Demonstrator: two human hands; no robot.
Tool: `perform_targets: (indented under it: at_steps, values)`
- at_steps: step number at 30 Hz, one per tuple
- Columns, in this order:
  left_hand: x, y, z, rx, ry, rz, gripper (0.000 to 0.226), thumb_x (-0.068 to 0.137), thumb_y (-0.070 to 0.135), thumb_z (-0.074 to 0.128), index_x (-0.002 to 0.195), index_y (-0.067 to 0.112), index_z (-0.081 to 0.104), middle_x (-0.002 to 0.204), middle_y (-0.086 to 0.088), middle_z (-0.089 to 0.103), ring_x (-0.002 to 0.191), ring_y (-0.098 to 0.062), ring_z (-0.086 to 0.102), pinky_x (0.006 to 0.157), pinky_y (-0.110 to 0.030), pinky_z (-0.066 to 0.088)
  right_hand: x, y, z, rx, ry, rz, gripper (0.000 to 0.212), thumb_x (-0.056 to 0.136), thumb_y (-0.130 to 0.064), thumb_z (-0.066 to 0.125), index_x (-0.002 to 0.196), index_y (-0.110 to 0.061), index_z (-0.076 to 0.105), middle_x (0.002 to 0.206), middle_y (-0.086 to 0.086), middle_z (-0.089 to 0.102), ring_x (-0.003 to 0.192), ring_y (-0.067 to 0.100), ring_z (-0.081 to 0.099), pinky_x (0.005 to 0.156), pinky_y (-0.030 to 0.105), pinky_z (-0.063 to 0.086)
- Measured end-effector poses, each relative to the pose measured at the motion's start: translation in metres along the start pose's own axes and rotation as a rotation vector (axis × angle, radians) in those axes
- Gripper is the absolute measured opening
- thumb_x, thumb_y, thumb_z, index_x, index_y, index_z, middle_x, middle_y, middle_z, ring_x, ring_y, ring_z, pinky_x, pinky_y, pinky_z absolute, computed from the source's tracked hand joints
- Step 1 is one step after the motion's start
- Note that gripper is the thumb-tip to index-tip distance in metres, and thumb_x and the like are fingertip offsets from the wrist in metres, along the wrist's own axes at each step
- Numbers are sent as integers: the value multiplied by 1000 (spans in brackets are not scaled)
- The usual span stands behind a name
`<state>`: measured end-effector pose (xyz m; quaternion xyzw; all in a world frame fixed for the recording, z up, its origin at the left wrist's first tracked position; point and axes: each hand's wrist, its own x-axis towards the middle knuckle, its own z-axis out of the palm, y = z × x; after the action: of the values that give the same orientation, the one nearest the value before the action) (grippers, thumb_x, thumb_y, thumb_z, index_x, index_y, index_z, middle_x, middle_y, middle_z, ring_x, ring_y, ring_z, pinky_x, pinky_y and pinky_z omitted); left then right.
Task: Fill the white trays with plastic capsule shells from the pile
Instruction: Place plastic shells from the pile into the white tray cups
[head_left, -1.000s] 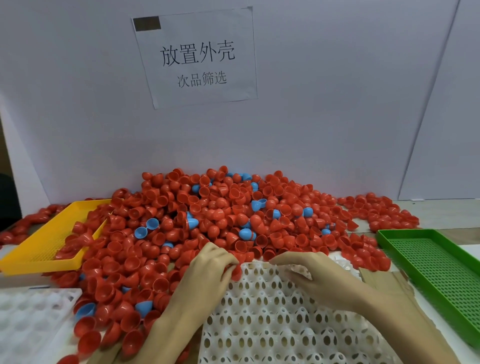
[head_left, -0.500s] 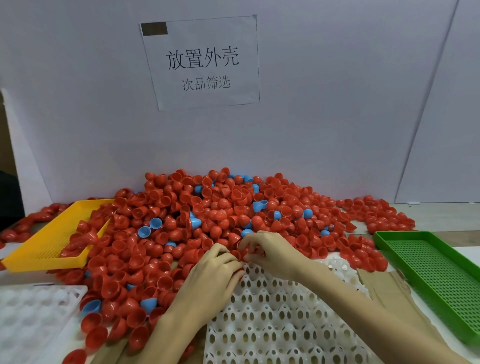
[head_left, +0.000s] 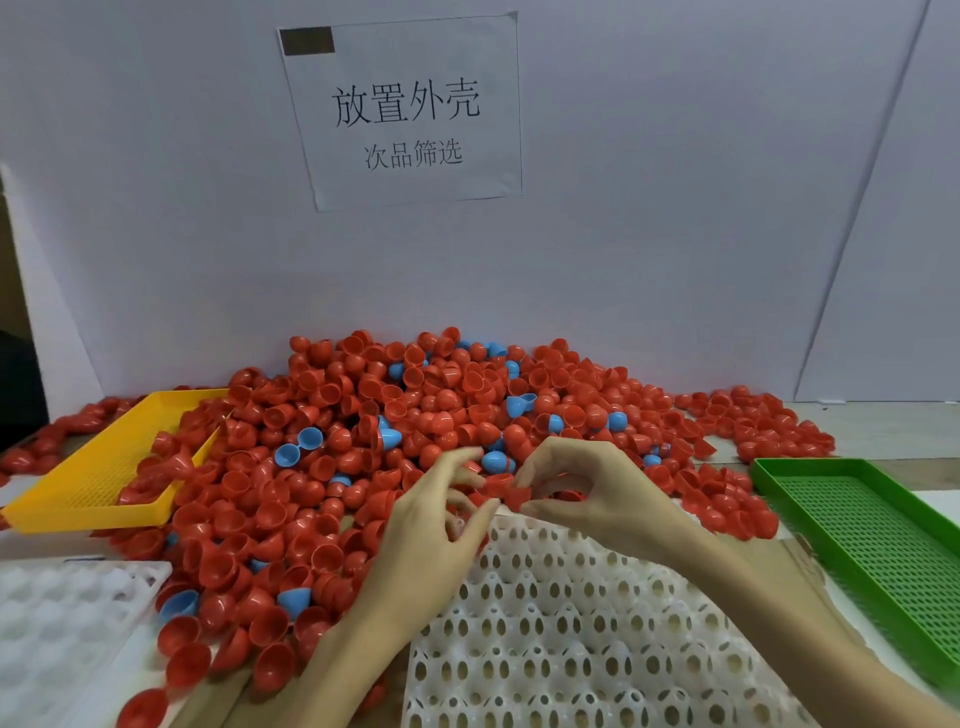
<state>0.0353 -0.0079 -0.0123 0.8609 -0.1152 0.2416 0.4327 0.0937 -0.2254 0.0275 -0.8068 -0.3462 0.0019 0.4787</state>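
A big pile of red capsule shells (head_left: 415, 415) with a few blue ones covers the table's middle. A white tray (head_left: 597, 623) with rows of egg-shaped holes lies in front of it. All the pockets I can see hold nothing. My right hand (head_left: 587, 493) pinches a red shell (head_left: 511, 491) at the tray's far edge. My left hand (head_left: 441, 525) hovers beside it with curled fingers spread at the pile's edge. What its fingers hold is hidden.
A second white tray (head_left: 62, 623) sits at the lower left. A yellow mesh tray (head_left: 88, 483) stands left, partly under shells. A green mesh tray (head_left: 872, 551) stands right. A grey wall with a paper sign (head_left: 405, 109) backs the pile.
Both hands have lifted a little from the tray's far edge toward the pile. My right hand now pinches a red shell in the open; my left hand's fingers have spread.
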Motion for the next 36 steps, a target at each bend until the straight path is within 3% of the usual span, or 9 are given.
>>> perform_targets:
  at_steps: [3, 8, 12, 15, 21, 25, 30, 34, 36]
  values:
    - [-1, 11, 0, -370, -157, -167, 55, 96, 25, 74, 139, 51, 52, 124, 23, 65, 110, -2, 69, 90, -15, 54, -8, -9, -7, 25, -51, -47, 18, 89, -7, 84, 103, -15, 75, 109, -4, 77, 107, 19, 75, 97, 33, 60]
    - [-3, 20, 5, -569, -100, -173, 30, 90, 18, 80, 118, 27, 76, 121, 9, 74, 110, -13, 73, 96, -25, 57, -18, -9, -23, 140, -122, -67, 21, 94, -6, 79, 112, -15, 75, 120, 2, 76, 116, 24, 73, 101, 37, 59]
    - [-2, 23, 6, -435, 95, -53, 16, 85, 17, 83, 99, 23, 83, 113, 7, 73, 107, -14, 73, 92, -25, 59, -21, -3, -34, 387, -133, -23, 31, 103, -15, 70, 133, -20, 69, 132, 8, 74, 127, 27, 69, 106, 34, 55]
    - [-3, 26, 3, -220, 172, 102, 13, 84, 15, 84, 95, 22, 82, 111, 8, 70, 105, -13, 72, 88, -19, 58, -22, 6, -38, 545, -90, 34, 29, 105, -16, 66, 134, -16, 69, 134, 15, 72, 130, 31, 66, 104, 32, 56]
    - [-6, 31, -1, 100, 219, 313, 13, 85, 11, 85, 95, 16, 80, 114, 7, 64, 108, -7, 66, 95, -16, 52, -28, 16, -31, 513, -144, 123, 30, 106, -26, 66, 136, -21, 69, 137, 8, 71, 130, 28, 66, 105, 32, 55]
    - [-10, 31, 4, 90, 145, 269, 13, 88, 11, 82, 99, 16, 80, 119, 11, 63, 111, -7, 66, 95, -19, 53, -29, 10, -20, 397, -209, 123, 30, 103, -28, 71, 133, -24, 71, 131, 4, 74, 120, 25, 72, 102, 29, 57]
    - [-10, 31, 6, -156, 45, 37, 12, 89, 32, 80, 95, 22, 83, 116, 18, 68, 109, -6, 70, 88, -18, 57, -30, 6, -13, 283, -149, 91, 26, 93, -26, 83, 117, -24, 75, 115, 4, 77, 106, 23, 74, 94, 32, 59]
    - [-9, 20, 9, -90, 98, 28, 10, 84, 18, 86, 94, 17, 83, 112, 17, 71, 102, -2, 71, 82, -16, 59, -30, 11, -15, 258, -222, 84, 28, 97, -28, 79, 124, -25, 73, 121, 2, 76, 111, 22, 74, 98, 32, 58]
    - [-6, 12, 5, 41, 149, 66, 11, 89, 16, 82, 100, 15, 81, 120, 15, 68, 103, 1, 69, 85, -15, 58, -31, 17, -23, 271, -169, 129, 23, 101, -32, 73, 124, -28, 74, 120, 3, 77, 110, 22, 75, 99, 33, 59]
